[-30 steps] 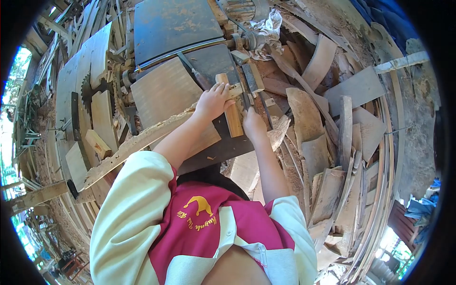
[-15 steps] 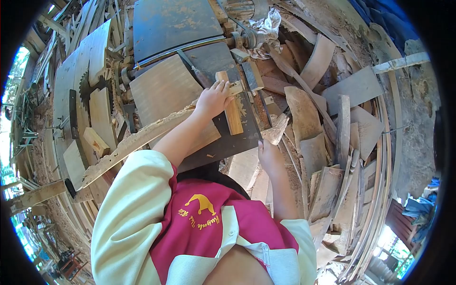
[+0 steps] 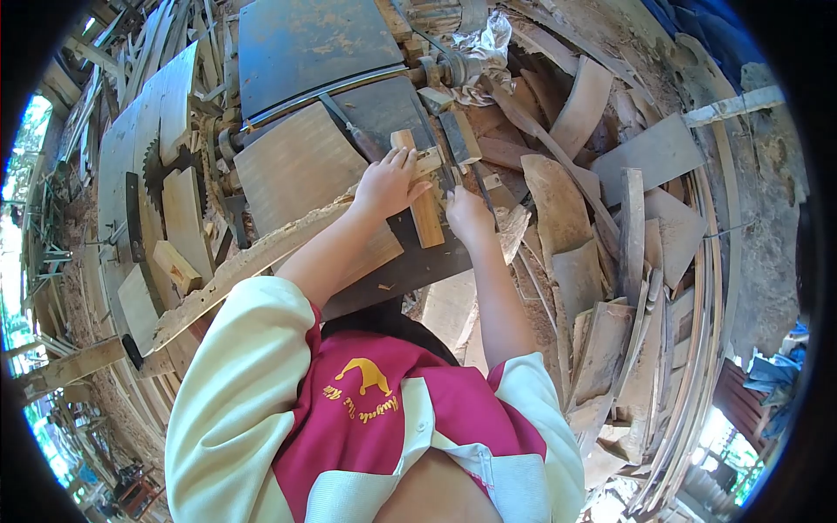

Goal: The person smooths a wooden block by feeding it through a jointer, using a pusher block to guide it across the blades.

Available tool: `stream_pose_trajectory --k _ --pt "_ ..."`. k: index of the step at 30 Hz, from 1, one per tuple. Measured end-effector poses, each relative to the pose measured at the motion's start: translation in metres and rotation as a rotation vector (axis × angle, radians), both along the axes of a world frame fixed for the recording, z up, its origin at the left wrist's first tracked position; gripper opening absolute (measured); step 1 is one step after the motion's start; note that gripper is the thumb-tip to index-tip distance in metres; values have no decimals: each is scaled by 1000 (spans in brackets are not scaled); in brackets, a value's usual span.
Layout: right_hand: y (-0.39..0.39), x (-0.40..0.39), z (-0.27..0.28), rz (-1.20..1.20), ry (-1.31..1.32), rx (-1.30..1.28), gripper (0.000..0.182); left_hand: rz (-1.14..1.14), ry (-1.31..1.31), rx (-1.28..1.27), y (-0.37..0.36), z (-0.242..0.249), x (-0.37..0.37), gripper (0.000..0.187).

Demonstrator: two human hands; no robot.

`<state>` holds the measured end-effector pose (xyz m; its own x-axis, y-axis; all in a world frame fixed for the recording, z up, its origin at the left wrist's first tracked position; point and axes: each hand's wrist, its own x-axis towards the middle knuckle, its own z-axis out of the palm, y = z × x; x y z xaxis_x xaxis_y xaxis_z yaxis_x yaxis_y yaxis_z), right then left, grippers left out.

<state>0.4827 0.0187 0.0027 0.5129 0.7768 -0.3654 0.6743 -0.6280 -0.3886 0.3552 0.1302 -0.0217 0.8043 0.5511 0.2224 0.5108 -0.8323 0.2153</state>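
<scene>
My left hand (image 3: 390, 185) lies over the far end of a long rough-edged board (image 3: 253, 254), fingers curled down on it. The board slants from the lower left across the dark worktop (image 3: 436, 266). Under that end a short pale wooden strip (image 3: 426, 218) crosses it. Just right of the board's end is my right hand (image 3: 469, 215), closed around a thin upright object (image 3: 456, 176) whose kind I cannot make out. A chisel-like tool with a worn handle (image 3: 366, 142) rests beyond my left hand. A small wood block (image 3: 460, 137) sits at the worktop's right edge.
A wide flat board (image 3: 296, 161) lies on the worktop's left. A toothed circular saw blade (image 3: 152, 174) stands further left, near a small block (image 3: 176, 266). Offcuts (image 3: 558, 205) are heaped on the right. A blue metal plate (image 3: 314, 44) is at the back.
My right hand has moved up and left, from the worktop's right edge to close beside the board's end. My left hand stays on the board.
</scene>
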Motion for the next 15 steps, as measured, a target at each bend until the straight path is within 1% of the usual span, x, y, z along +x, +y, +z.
stream_pose_trajectory --k 5,8,12,15 --pt "27 6 -10 19 3 35 30 -1 11 29 2 -7 2 60" --pt "26 7 -17 22 13 61 30 12 24 48 3 -8 2 57" --pt "3 6 -15 48 7 38 30 39 11 18 1 -8 3 51" --pt "-35 -4 -9 25 34 35 29 38 -11 20 1 -9 2 51"
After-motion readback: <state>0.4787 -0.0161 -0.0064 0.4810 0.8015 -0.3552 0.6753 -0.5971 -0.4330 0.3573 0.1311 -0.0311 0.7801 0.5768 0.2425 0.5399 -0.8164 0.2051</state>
